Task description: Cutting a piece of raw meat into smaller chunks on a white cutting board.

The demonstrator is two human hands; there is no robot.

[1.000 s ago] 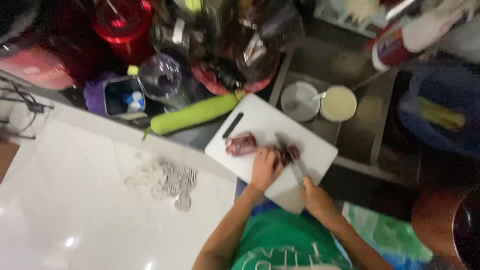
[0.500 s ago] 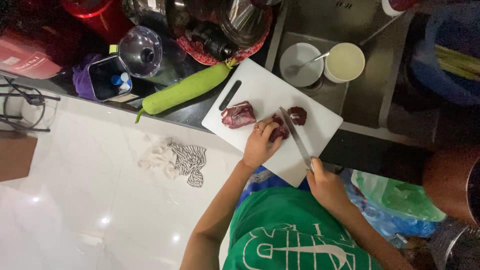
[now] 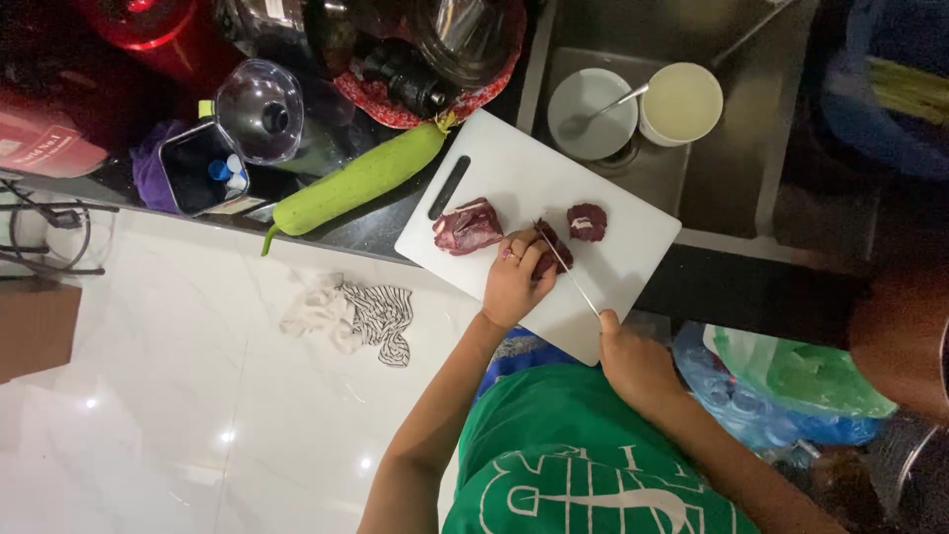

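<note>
head view | high overhead, facing straight down — cutting board [image 3: 534,178] mid-distance

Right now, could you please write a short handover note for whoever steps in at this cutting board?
Left hand: pins a piece of dark red meat on the white cutting board.
Right hand: grip on a knife, blade laid against that piece.
On the board: a large uncut chunk to the left, one small cut piece to the right.
Done: one piece cut off.
Left: the held piece and the large chunk.
</note>
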